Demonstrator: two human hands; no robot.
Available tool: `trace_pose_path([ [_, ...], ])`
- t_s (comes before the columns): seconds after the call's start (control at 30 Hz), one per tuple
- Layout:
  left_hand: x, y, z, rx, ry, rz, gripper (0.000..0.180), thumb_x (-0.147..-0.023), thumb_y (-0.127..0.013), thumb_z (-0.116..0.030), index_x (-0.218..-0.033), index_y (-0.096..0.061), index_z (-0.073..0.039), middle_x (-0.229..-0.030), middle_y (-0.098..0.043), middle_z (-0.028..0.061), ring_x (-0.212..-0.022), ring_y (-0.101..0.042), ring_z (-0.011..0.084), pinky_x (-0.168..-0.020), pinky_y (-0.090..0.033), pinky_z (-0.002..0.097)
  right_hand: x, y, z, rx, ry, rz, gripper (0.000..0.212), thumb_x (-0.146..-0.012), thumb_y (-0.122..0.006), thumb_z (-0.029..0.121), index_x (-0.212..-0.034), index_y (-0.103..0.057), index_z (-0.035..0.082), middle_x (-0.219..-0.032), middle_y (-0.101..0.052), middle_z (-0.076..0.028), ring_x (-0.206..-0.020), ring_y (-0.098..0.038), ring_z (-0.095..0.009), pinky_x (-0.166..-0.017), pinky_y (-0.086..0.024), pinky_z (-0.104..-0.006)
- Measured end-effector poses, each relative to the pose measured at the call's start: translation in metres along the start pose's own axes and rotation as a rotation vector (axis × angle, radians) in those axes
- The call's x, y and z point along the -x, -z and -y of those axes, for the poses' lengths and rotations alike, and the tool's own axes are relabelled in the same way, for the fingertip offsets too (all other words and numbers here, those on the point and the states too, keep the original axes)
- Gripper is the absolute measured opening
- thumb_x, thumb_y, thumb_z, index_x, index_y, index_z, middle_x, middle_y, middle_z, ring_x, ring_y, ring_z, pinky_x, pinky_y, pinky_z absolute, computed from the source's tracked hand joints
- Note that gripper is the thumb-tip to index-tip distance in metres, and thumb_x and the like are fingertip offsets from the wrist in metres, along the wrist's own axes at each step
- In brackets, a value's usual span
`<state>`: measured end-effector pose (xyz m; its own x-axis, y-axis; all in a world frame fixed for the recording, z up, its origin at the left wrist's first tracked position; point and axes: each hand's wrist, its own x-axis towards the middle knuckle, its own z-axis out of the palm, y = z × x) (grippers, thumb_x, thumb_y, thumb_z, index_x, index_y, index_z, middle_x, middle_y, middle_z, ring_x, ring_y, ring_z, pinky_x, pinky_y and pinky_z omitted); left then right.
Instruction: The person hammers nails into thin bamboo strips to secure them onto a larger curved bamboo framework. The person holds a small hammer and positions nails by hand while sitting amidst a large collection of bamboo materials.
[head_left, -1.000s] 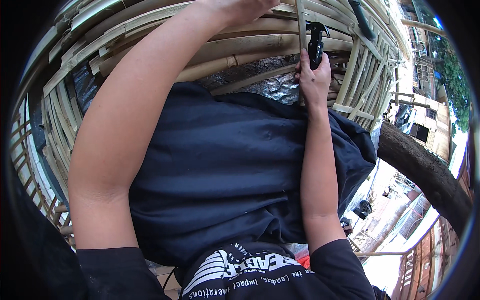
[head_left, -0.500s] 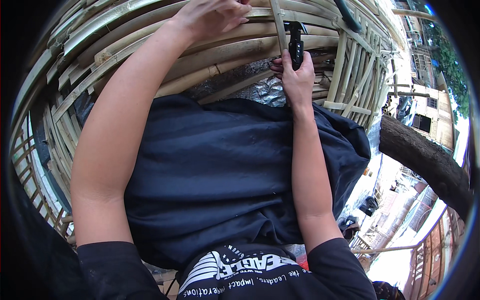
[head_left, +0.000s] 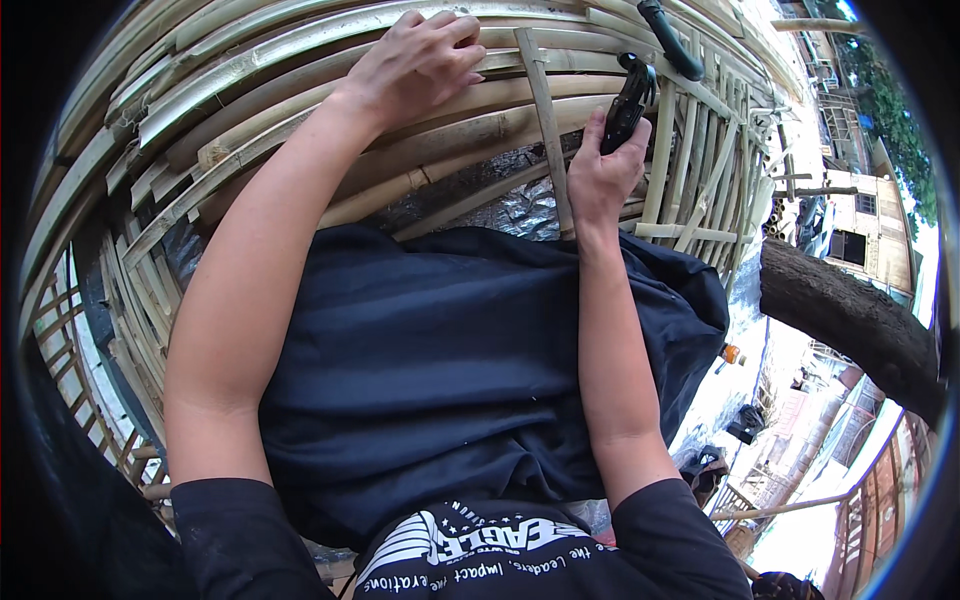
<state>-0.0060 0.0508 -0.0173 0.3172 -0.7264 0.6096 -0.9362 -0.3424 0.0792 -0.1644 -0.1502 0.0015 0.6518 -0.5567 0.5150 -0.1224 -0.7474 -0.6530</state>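
Observation:
In my right hand (head_left: 606, 180) is a short black hammer (head_left: 630, 105), its compact head pointing up and away from me. It is held apart from the narrow upright bamboo slat (head_left: 545, 120), which crosses the long bamboo strips (head_left: 400, 165). My left hand (head_left: 425, 62) is over the upper strips, left of the slat's top, with its fingers curled in. Whatever those fingers may pinch is too small to make out. Dark cloth (head_left: 430, 350) covers my lap, below the strips.
A black curved tube (head_left: 672, 42) lies at the upper right, over the woven bamboo lattice (head_left: 690, 160). A thick dark log (head_left: 840, 320) juts in at the right. Silvery crumpled sheeting (head_left: 525, 205) shows beneath the strips. A small orange bottle (head_left: 733, 354) sits beyond the cloth.
My right hand has let go of the slat and moved right with the hammer, which is now tilted. My left hand has come slightly lower and its fingers are more curled.

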Motion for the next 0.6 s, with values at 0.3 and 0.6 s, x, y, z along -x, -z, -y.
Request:
trace_pose_path([
  [0.3, 0.000, -0.005, 0.001, -0.040, 0.031, 0.034, 0.025, -0.093, -0.071, -0.026, -0.112, -0.068, -0.010, -0.113, -0.064, 0.0053, -0.109, -0.064, 0.0229, -0.092, -0.047, 0.0397, -0.046, -0.038, 0.015, -0.135, -0.038, 0.303, 0.034, -0.081, -0.087, 0.030, -0.082, -0.069, 0.002, -0.063, -0.064, -0.002, -0.058, -0.055, -0.009, -0.058, -0.048, -0.0308],
  [0.6, -0.007, -0.006, -0.003, -0.043, 0.027, 0.023, 0.023, -0.093, -0.070, -0.026, -0.109, -0.067, -0.010, -0.112, -0.063, 0.0056, -0.111, -0.062, 0.0225, -0.091, -0.049, 0.0400, -0.057, -0.038, 0.017, -0.029, -0.035, 0.250, 0.031, -0.081, -0.080, 0.029, -0.076, -0.068, 0.001, -0.064, -0.068, -0.010, -0.058, -0.066, -0.019, -0.062, -0.052, -0.0371],
])
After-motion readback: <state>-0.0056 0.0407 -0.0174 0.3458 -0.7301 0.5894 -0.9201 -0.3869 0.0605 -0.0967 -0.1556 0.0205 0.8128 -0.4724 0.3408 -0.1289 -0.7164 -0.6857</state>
